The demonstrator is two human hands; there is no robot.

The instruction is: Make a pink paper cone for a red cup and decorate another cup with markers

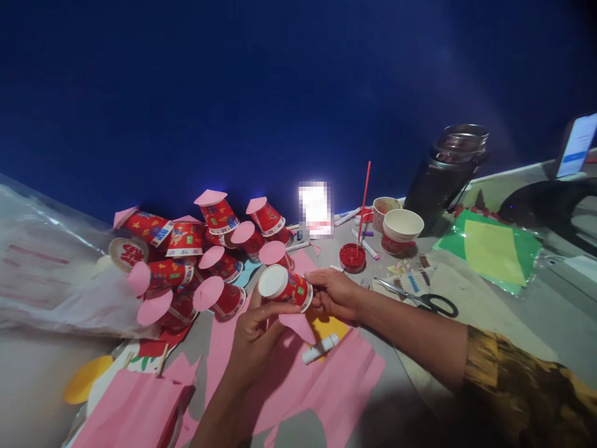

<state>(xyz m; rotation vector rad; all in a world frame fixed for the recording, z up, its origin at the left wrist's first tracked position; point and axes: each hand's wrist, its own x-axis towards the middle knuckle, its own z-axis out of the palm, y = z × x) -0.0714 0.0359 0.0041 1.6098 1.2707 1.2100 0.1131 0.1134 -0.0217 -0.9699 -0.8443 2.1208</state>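
A red printed paper cup (299,290) is held tilted between my two hands, its white base turned up and to the left. My left hand (255,333) has its fingers closed round the near side. My right hand (336,292) grips the cup at its rim end, with some fingertips hidden behind it. A pink paper piece (299,326) shows just under the cup by my left fingers; whether I hold it too is unclear. Below lies a white glue stick (320,348) on pink paper sheets (321,389), with yellow paper (329,325) beneath my right hand.
Several red cups with pink paper cone tops (217,211) crowd the left. Scissors (420,297), stacked paper cups (402,230), a red pot (352,257) with a stick and a dark flask (443,177) stand right. Plastic wrapping (51,261) lies far left.
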